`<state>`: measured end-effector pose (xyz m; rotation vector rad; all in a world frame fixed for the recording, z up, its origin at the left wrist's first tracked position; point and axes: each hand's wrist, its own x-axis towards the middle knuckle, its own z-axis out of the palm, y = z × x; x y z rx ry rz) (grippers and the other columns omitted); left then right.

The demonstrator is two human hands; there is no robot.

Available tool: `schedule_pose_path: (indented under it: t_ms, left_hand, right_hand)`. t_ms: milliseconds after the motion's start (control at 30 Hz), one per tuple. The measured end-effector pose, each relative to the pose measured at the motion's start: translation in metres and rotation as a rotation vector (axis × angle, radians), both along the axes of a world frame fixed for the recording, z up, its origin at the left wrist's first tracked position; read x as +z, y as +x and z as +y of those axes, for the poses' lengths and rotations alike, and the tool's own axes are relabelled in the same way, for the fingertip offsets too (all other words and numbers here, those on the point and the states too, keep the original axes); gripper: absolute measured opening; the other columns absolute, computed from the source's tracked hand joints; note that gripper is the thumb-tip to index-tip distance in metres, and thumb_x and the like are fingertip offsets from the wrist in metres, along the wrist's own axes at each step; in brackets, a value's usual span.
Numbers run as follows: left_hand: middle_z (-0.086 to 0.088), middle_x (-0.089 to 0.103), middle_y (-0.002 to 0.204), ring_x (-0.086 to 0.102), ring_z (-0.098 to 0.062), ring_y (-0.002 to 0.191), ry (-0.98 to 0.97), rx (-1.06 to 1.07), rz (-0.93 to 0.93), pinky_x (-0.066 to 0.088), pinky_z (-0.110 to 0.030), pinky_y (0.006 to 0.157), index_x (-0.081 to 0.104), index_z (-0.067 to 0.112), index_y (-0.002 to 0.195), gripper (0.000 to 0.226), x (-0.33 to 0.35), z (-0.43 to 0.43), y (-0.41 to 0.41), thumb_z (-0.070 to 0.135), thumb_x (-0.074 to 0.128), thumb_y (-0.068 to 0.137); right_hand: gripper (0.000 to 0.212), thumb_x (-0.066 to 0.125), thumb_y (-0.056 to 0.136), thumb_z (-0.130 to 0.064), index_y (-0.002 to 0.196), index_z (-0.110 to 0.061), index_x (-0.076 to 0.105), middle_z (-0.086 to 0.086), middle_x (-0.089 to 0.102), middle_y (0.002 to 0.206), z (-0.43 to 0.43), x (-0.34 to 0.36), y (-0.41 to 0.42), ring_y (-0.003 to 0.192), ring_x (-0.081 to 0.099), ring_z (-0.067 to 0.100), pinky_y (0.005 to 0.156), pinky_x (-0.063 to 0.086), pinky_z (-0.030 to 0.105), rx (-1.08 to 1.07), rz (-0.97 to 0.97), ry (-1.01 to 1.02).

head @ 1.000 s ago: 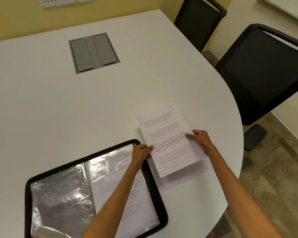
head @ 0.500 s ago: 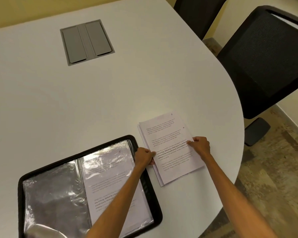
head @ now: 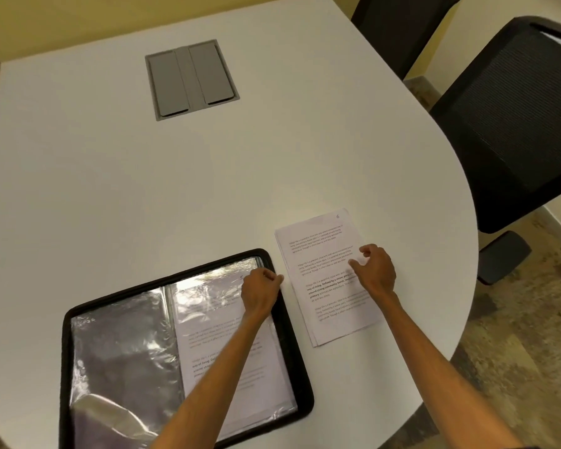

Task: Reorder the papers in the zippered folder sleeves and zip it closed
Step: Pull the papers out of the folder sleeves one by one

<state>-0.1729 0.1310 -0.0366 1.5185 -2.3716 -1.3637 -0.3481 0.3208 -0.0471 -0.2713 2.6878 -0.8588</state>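
A black zippered folder [head: 66, 351] lies open near the table's front edge. Its left clear sleeve [head: 123, 351] shows no page. The right sleeve holds a printed page [head: 208, 322]. Right of the folder lies a stack of printed papers [head: 324, 251] with a sheet marked 6 on top. My left hand [head: 261, 288] hovers over the folder's upper right corner, fingers loosely curled, nothing visible in it. My right hand [head: 374, 270] is over the middle of the stack, fingers relaxed and lifted off the sheet.
The white table [head: 143, 189] curves off at the right, close to the stack. A grey cable hatch [head: 191, 79] is set into its far middle. Two black chairs [head: 515, 124] [head: 399, 24] stand beyond the right edge.
The sheet both hands held went down onto the stack. My left hand left its edge and moved over to the folder's corner. My right hand let go and lifted slightly.
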Motion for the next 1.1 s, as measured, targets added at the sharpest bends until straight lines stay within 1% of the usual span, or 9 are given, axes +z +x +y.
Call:
schedule_pose_path:
  t_ms: [67, 267, 500, 633, 767, 867, 933, 1000, 1100]
  left_hand:
    - [0.001, 0.068, 0.081, 0.064, -0.015, 0.075, -0.053, 0.012, 0.026, 0.044, -0.025, 0.063, 0.066, 0.017, 0.091, 0.012, 0.004, -0.016, 0.014, 0.025, 0.070, 0.083]
    - [-0.006, 0.061, 0.123, 0.055, -0.022, 0.115, -0.189, -0.030, 0.099, 0.039, -0.026, 0.092, 0.058, 0.013, 0.126, 0.038, 0.005, -0.058, 0.057, 0.015, 0.067, 0.089]
    - [-0.010, 0.029, 0.157, 0.021, -0.027, 0.147, -0.330, -0.387, -0.141, 0.030, -0.045, 0.112, 0.040, 0.019, 0.148, 0.065, -0.012, -0.088, 0.094, 0.022, 0.069, 0.089]
    - [-0.013, 0.020, 0.160, 0.012, -0.028, 0.150, -0.378, -0.507, -0.294, 0.030, -0.048, 0.111, 0.042, 0.022, 0.147, 0.061, -0.025, -0.087, 0.112, 0.030, 0.065, 0.091]
    - [-0.011, 0.023, 0.159, 0.013, -0.028, 0.149, -0.366, -0.480, -0.263, 0.027, -0.049, 0.113, 0.048, 0.026, 0.143, 0.054, -0.031, -0.086, 0.127, 0.029, 0.064, 0.092]
    - [-0.010, 0.033, 0.154, 0.021, -0.026, 0.146, -0.387, -0.460, -0.214, 0.030, -0.045, 0.110, 0.060, 0.025, 0.133, 0.043, -0.028, -0.086, 0.135, 0.027, 0.065, 0.090]
    - [-0.009, 0.039, 0.150, 0.025, -0.024, 0.143, -0.388, -0.430, -0.174, 0.030, -0.042, 0.107, 0.063, 0.024, 0.128, 0.037, -0.024, -0.085, 0.140, 0.027, 0.063, 0.091]
    - [-0.008, 0.038, 0.150, 0.026, -0.023, 0.142, -0.366, -0.390, -0.132, 0.028, -0.043, 0.108, 0.055, 0.024, 0.137, 0.045, -0.017, -0.084, 0.145, 0.029, 0.061, 0.093]
    - [-0.007, 0.037, 0.149, 0.029, -0.024, 0.140, -0.302, -0.292, -0.027, 0.028, -0.045, 0.110, 0.034, 0.021, 0.151, 0.070, -0.004, -0.075, 0.152, 0.041, 0.062, 0.090]
  right_hand:
    - [0.039, 0.077, 0.083, -0.027, 0.116, -0.012, 0.061, 0.008, 0.064, 0.115, -0.017, 0.002, 0.008, 0.104, 0.061, 0.023, 0.085, 0.049, 0.033, 0.069, -0.011, -0.045]
    - [0.034, 0.078, 0.080, -0.029, 0.109, -0.017, 0.065, 0.001, 0.066, 0.109, -0.075, 0.007, 0.047, 0.095, 0.060, 0.015, 0.080, 0.051, 0.029, 0.278, -0.051, -0.140]
    - [0.055, 0.076, 0.081, -0.035, 0.131, -0.021, 0.058, 0.004, 0.059, 0.128, -0.132, 0.006, 0.105, 0.119, 0.050, 0.022, 0.096, 0.045, 0.036, 0.607, -0.053, -0.097]
    - [0.074, 0.066, 0.089, -0.043, 0.151, -0.027, 0.030, 0.007, 0.034, 0.151, -0.151, -0.001, 0.130, 0.136, 0.034, 0.026, 0.103, 0.040, 0.046, 0.774, 0.005, 0.213]
    - [0.070, 0.061, 0.092, -0.043, 0.152, -0.029, 0.028, 0.009, 0.017, 0.160, -0.154, -0.013, 0.145, 0.145, 0.021, 0.028, 0.109, 0.033, 0.052, 0.819, 0.040, 0.370]
    - [0.056, 0.066, 0.090, -0.037, 0.141, -0.029, 0.047, 0.008, 0.025, 0.156, -0.151, -0.019, 0.154, 0.142, 0.026, 0.027, 0.107, 0.034, 0.049, 0.764, 0.096, 0.307]
    - [0.035, 0.069, 0.086, -0.031, 0.120, -0.027, 0.063, 0.005, 0.037, 0.148, -0.152, -0.019, 0.161, 0.136, 0.036, 0.024, 0.102, 0.037, 0.043, 0.709, 0.124, 0.191]
    - [0.018, 0.070, 0.084, -0.025, 0.102, -0.026, 0.070, 0.002, 0.047, 0.134, -0.155, -0.015, 0.166, 0.123, 0.046, 0.018, 0.096, 0.041, 0.036, 0.634, 0.075, 0.047]
    - [0.018, 0.072, 0.082, -0.014, 0.098, -0.022, 0.073, -0.001, 0.064, 0.114, -0.169, 0.003, 0.171, 0.102, 0.061, 0.012, 0.087, 0.051, 0.027, 0.533, -0.145, -0.159]
